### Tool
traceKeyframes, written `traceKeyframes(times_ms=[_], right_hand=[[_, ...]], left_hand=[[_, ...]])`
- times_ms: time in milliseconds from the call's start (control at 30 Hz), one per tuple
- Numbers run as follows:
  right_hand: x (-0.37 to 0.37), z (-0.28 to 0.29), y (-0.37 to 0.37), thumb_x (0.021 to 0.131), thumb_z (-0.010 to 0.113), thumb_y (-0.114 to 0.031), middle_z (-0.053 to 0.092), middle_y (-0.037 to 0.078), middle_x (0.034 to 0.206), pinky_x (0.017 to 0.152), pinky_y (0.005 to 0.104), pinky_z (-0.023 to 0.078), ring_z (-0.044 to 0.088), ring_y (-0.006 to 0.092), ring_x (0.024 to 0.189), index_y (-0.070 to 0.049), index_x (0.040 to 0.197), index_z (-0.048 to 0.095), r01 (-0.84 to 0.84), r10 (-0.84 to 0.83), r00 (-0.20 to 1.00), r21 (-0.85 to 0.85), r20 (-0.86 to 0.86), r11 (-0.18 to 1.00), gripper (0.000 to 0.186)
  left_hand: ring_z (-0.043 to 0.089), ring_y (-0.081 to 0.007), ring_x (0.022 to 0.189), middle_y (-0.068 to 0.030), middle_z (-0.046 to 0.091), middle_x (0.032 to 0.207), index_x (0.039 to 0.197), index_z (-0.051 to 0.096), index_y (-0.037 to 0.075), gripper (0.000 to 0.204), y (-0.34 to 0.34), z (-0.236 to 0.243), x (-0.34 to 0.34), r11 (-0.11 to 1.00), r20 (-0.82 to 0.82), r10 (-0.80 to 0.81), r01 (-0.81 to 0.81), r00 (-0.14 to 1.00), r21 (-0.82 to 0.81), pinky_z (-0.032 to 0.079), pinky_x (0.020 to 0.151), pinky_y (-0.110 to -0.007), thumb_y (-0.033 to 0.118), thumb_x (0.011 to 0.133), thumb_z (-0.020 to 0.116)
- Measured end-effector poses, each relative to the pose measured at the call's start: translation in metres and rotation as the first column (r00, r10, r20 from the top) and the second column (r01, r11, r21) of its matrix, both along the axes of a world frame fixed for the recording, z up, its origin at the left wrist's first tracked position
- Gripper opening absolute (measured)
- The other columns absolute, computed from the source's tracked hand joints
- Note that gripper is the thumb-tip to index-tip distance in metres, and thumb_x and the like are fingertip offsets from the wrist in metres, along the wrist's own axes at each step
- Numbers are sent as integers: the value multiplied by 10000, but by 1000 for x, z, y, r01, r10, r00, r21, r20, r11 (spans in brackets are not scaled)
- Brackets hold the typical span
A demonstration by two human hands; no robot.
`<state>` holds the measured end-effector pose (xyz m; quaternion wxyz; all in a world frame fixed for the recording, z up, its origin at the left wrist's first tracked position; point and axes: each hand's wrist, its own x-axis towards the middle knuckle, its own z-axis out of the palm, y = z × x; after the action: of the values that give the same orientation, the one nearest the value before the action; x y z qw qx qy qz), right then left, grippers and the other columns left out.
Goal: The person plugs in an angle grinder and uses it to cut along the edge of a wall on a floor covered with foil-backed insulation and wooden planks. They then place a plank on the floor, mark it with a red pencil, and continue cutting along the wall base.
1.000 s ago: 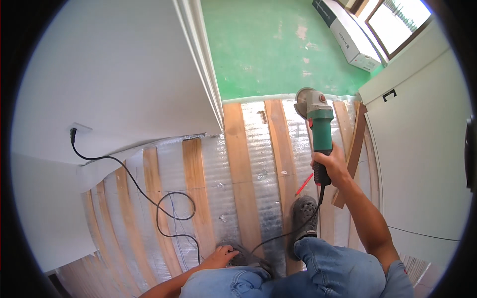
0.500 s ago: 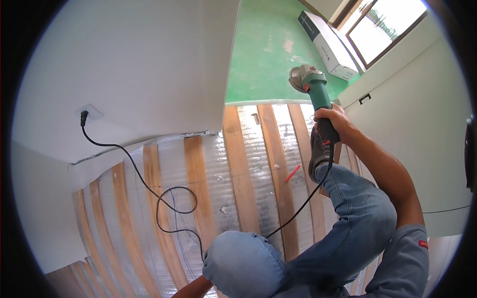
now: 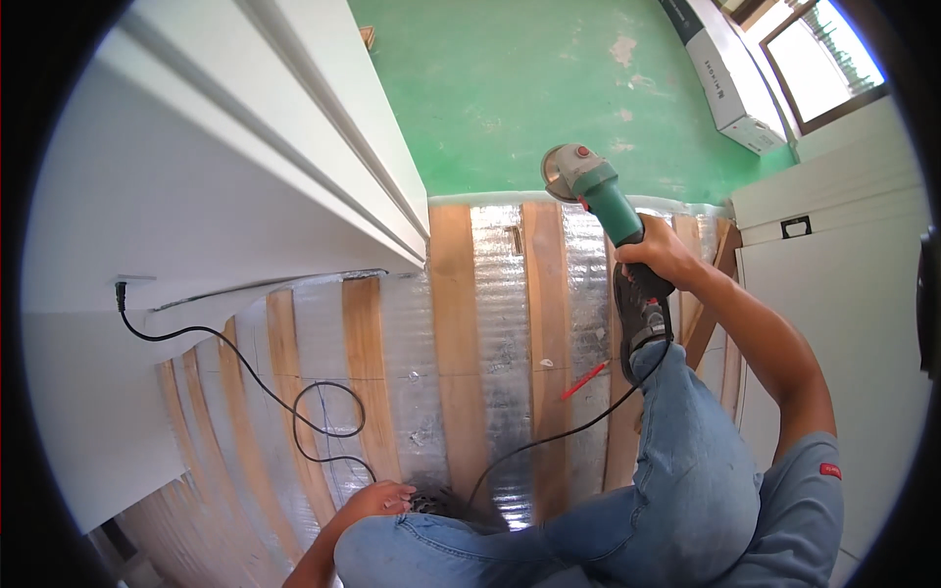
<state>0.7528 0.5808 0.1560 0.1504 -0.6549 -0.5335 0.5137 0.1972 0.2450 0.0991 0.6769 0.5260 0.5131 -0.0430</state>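
Note:
My right hand (image 3: pixel 662 253) is wrapped round the handle of an angle grinder (image 3: pixel 613 208) with a green body and grey head. Its disc and guard (image 3: pixel 557 174) point up and left, raised over the floor's far edge. A black cord (image 3: pixel 564 434) trails from the handle past my right shoe (image 3: pixel 637 309) toward the lower middle. My left hand (image 3: pixel 380 498) is low beside my left knee, near my other shoe (image 3: pixel 436 502). Its fingers look loosely apart with nothing visible in them, though some are hidden.
Wooden battens (image 3: pixel 453 333) run over silvery foil underlay (image 3: pixel 500 323). The looped cord (image 3: pixel 328 431) leads to a plug (image 3: pixel 121 297) in the left white wall. A red pencil-like stick (image 3: pixel 585 380) lies near my shoe. Beyond are green floor (image 3: pixel 490 98), a long white box (image 3: pixel 730 83) and a window.
The view has shifted, showing more green floor and the wall's edge. The grinder head has moved slightly left and down. My left hand has come into view beside the knee.

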Motion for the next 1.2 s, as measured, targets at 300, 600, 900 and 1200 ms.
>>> traceKeyframes(times_ms=[300, 600, 900, 1200], right_hand=[[76, -43, 111, 693, 820, -280, 698, 256, 920, 816, 446, 546, 688, 367, 839, 60, 1143, 637, -483, 482, 847, -57, 222, 874, 594], [39, -89, 159, 721, 805, -320, 714, 346, 999, 870, 507, 560, 702, 502, 952, 86, 1211, 604, -683, 690, 721, -98, 67, 724, 667], [-6, -114, 145, 717, 818, -296, 712, 330, 990, 843, 535, 545, 691, 516, 944, 55, 1250, 570, -758, 769, 639, -160, 19, 633, 685], [-42, -126, 111, 722, 813, -341, 707, 343, 1162, 944, 532, 554, 686, 507, 1093, 55, 1460, 519, -793, 789, 607, -129, -91, 595, 888]], left_hand=[[686, -343, 1158, -177, 729, 1230, 1362, 685, 47, 458, 225, 69, 169, 935, -165, -320, 339, 933, 103, 541, 995, -420, 317, 993, 698], [698, -229, 1102, -149, 733, 1204, 1342, 644, -20, 587, 304, -29, 329, 904, -30, 427, -428, 904, -2, 541, 930, -344, 461, 1013, 715], [657, -177, 1169, -91, 681, 1261, 1371, 593, 29, 577, 361, -91, 419, -186, 244, 905, -841, -348, -508, 504, 1053, -324, 390, 972, 803], [704, -236, 1014, -94, 708, 1068, 1177, 625, 39, 375, 346, -103, 399, -416, 208, 773, -726, -600, -547, 583, 935, -394, 269, 952, 818]])
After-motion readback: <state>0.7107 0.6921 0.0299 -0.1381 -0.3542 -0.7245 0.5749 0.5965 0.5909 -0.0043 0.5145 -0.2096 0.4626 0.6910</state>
